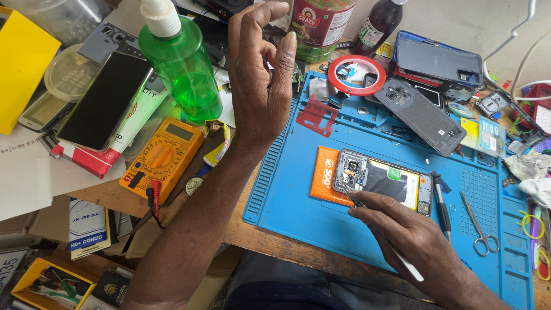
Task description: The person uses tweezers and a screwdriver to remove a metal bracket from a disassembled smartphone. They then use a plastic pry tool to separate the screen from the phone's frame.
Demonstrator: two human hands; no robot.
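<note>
The right hand closes its fingers pen-like around slim tweezers, tip probing the opened phone lying just beyond them on the blue mat, while the left hand hovers raised, thumb and forefinger pinched, perhaps on something tiny.

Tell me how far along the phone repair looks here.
Done: the opened phone lies back-off on the blue mat, its grey back cover set aside. In hand: the right hand works tweezers at the camera end; the left hand is raised, pinching something too small to tell. Left: the phone stays uncovered.
</note>
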